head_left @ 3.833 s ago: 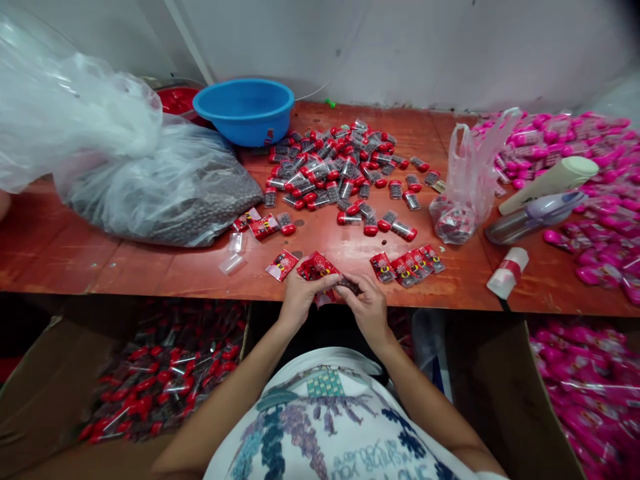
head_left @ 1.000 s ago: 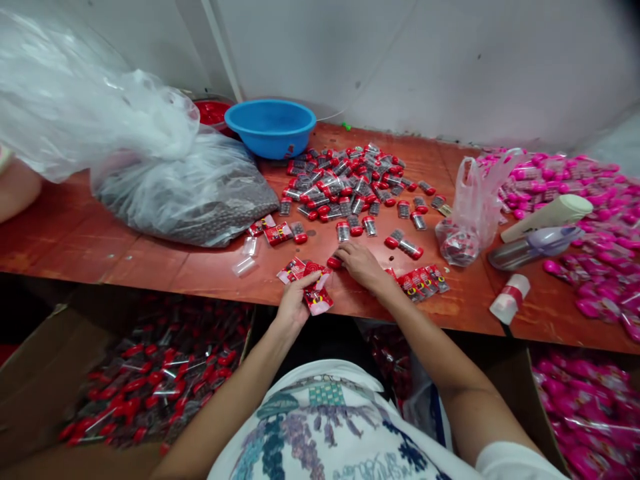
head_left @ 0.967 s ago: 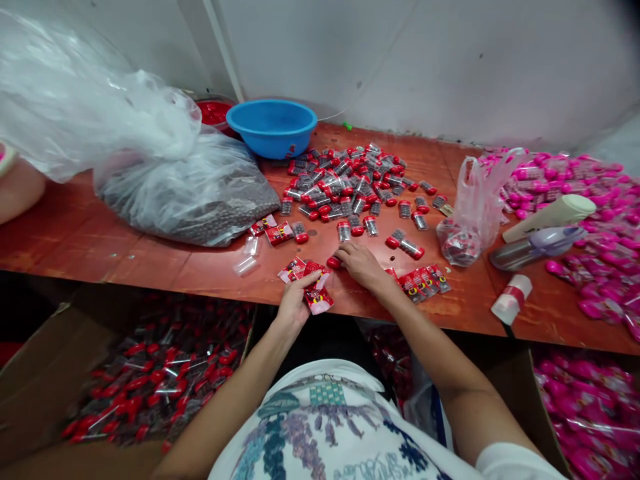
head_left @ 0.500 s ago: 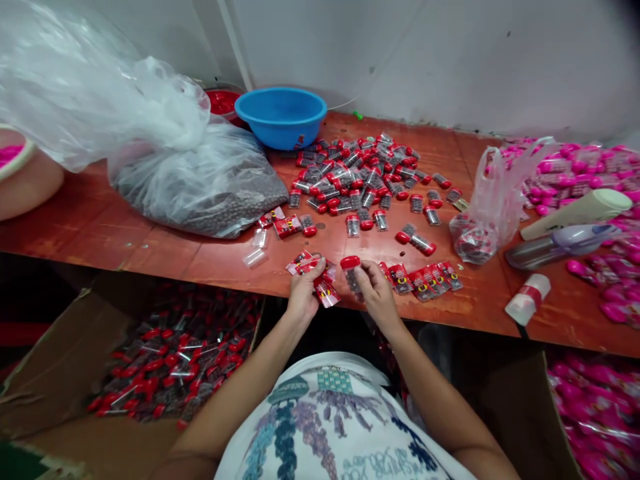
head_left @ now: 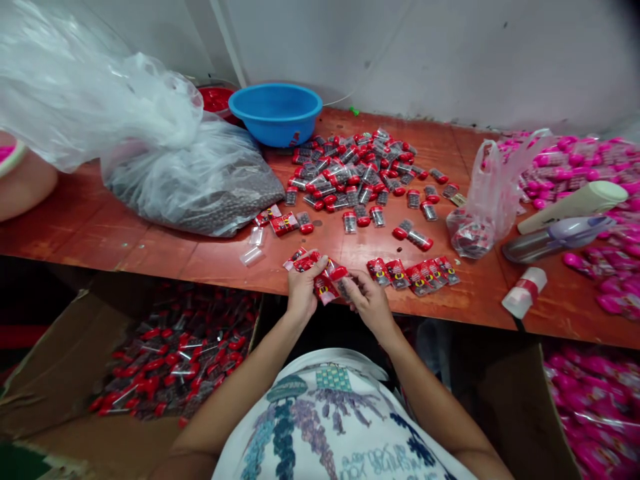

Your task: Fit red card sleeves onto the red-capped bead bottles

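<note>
My left hand is closed on several small red printed packets over the table's front edge. Between the thumb and fingers of my right hand is a small clear container with a red cap and dark contents. It meets the packets, and I cannot tell whether it is inside one. To the right of that hand lies a row of filled red packets. Beyond both hands spreads a heap of red-capped containers. Two clear tubes and flat red packets lie left of it.
A large clear bag of dark beads rests at left, beside a blue basin. At right are a plastic bag, a bottle and pink items. Below the table stand open boxes, one of red-capped pieces.
My right hand has brought the red-capped container leftward, from beside the packets up against them. My left hand stays nearly in place. The view has shifted slightly.
</note>
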`<state>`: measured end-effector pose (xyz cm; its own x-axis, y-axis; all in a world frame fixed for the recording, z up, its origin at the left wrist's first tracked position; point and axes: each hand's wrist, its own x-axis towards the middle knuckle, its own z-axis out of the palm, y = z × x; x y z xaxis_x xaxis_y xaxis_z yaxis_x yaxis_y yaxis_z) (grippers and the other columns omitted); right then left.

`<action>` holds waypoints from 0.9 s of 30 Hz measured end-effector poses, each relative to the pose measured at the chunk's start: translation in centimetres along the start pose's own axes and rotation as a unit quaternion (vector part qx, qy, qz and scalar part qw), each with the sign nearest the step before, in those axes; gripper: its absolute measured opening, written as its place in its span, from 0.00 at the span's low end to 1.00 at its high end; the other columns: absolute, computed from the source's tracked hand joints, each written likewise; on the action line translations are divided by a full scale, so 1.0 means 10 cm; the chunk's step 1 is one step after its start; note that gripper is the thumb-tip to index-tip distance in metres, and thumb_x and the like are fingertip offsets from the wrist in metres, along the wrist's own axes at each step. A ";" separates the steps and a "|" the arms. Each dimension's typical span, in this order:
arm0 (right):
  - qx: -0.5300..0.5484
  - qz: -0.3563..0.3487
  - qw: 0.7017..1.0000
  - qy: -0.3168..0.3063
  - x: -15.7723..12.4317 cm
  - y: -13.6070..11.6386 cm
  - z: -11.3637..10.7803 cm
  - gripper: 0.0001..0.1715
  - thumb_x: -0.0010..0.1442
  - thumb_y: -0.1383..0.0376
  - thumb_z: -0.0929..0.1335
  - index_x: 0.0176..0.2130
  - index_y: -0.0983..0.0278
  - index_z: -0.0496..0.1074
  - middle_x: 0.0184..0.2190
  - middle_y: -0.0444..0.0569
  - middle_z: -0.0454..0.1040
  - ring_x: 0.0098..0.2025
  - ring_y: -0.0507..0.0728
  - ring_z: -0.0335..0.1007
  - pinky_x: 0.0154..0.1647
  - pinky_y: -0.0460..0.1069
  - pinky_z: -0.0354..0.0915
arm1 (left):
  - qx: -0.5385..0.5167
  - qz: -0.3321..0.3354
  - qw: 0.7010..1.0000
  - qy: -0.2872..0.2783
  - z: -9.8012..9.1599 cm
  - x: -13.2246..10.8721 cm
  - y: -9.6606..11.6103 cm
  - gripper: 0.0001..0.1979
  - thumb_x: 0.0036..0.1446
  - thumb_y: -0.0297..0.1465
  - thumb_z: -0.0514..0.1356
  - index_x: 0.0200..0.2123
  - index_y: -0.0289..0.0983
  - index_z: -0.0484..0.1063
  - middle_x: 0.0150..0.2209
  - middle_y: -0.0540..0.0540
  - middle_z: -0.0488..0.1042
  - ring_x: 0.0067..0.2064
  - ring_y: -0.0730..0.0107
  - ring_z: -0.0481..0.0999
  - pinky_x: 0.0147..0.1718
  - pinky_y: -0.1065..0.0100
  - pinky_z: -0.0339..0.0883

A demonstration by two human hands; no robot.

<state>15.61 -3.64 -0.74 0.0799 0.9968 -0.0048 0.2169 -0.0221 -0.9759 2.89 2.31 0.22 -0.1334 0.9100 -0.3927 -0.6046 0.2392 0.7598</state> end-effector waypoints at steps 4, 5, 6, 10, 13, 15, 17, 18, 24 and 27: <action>0.051 0.032 0.998 -0.008 0.00 0.01 0.00 0.18 0.61 0.54 0.64 0.47 0.60 0.71 0.27 0.42 0.71 0.17 0.47 0.60 0.15 0.43 0.57 | 0.016 0.006 0.999 -0.033 0.00 -0.02 0.02 0.21 0.34 0.27 0.73 0.35 0.35 0.74 0.27 0.51 0.76 0.27 0.72 0.76 0.32 0.68 0.70; 0.063 0.040 0.997 -0.012 0.00 0.01 -0.01 0.19 0.61 0.54 0.64 0.47 0.60 0.71 0.27 0.42 0.71 0.17 0.47 0.60 0.15 0.43 0.57 | 0.020 0.007 0.999 -0.044 0.01 -0.03 0.03 0.21 0.34 0.27 0.73 0.36 0.35 0.74 0.27 0.51 0.76 0.27 0.72 0.76 0.33 0.68 0.70; 0.077 0.049 0.996 -0.011 0.01 0.02 -0.01 0.19 0.60 0.53 0.65 0.46 0.61 0.71 0.27 0.42 0.71 0.17 0.47 0.60 0.15 0.43 0.57 | 0.022 0.008 0.998 -0.056 0.01 -0.04 0.04 0.21 0.34 0.27 0.73 0.37 0.35 0.74 0.28 0.51 0.77 0.28 0.72 0.76 0.34 0.68 0.70; 0.117 0.068 0.990 0.026 0.02 0.05 -0.03 0.19 0.57 0.52 0.67 0.43 0.61 0.69 0.27 0.42 0.71 0.16 0.47 0.59 0.14 0.43 0.56 | 0.028 -0.008 0.996 -0.087 0.01 -0.11 0.05 0.21 0.34 0.25 0.73 0.35 0.35 0.74 0.31 0.49 0.78 0.31 0.70 0.77 0.37 0.67 0.70; 0.105 0.053 0.992 0.036 0.00 0.06 -0.02 0.18 0.57 0.52 0.68 0.41 0.61 0.69 0.26 0.42 0.70 0.17 0.48 0.60 0.14 0.43 0.57 | 0.038 -0.048 0.993 -0.100 0.01 -0.14 0.05 0.15 0.35 0.27 0.72 0.30 0.34 0.73 0.29 0.48 0.78 0.30 0.68 0.77 0.36 0.66 0.71; 0.072 0.029 0.996 0.043 -0.02 0.06 -0.02 0.17 0.58 0.53 0.68 0.42 0.61 0.69 0.28 0.42 0.71 0.20 0.48 0.62 0.17 0.43 0.60 | 0.047 -0.056 0.991 -0.109 0.01 -0.15 0.05 0.14 0.36 0.27 0.72 0.28 0.33 0.73 0.28 0.48 0.77 0.29 0.68 0.77 0.35 0.66 0.71; 0.026 -0.004 0.999 0.048 -0.04 0.05 -0.03 0.16 0.59 0.55 0.67 0.43 0.60 0.70 0.30 0.44 0.73 0.24 0.50 0.66 0.22 0.44 0.64 | 0.053 -0.041 0.992 -0.106 0.00 -0.15 0.04 0.15 0.36 0.26 0.72 0.30 0.34 0.73 0.28 0.49 0.77 0.29 0.70 0.76 0.35 0.67 0.71; 0.003 -0.022 0.998 0.051 -0.05 0.04 -0.03 0.15 0.59 0.56 0.67 0.44 0.60 0.71 0.31 0.44 0.74 0.26 0.51 0.68 0.25 0.45 0.65 | 0.053 -0.031 0.993 -0.100 0.00 -0.15 0.04 0.17 0.36 0.26 0.72 0.33 0.35 0.73 0.29 0.49 0.77 0.29 0.70 0.76 0.35 0.67 0.71; -0.020 -0.039 0.997 0.066 -0.06 0.03 -0.05 0.16 0.60 0.56 0.67 0.45 0.60 0.72 0.33 0.45 0.77 0.31 0.54 0.73 0.33 0.47 0.68 | 0.053 -0.013 0.993 -0.107 0.02 -0.19 0.06 0.28 0.34 0.25 0.72 0.44 0.39 0.72 0.33 0.50 0.77 0.32 0.71 0.77 0.38 0.68 0.70; -0.037 -0.057 0.995 0.072 -0.08 0.03 -0.04 0.15 0.60 0.57 0.67 0.46 0.60 0.72 0.36 0.47 0.77 0.34 0.55 0.74 0.36 0.48 0.69 | 0.063 -0.002 0.991 -0.115 0.03 -0.20 0.05 0.28 0.34 0.24 0.72 0.44 0.39 0.72 0.31 0.53 0.76 0.30 0.73 0.76 0.36 0.71 0.70</action>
<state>16.04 -4.46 -0.96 0.1871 0.9721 0.1414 0.3037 0.0796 -0.9494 3.06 0.70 1.54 0.0608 0.9586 -0.2783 -0.4993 0.2706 0.8231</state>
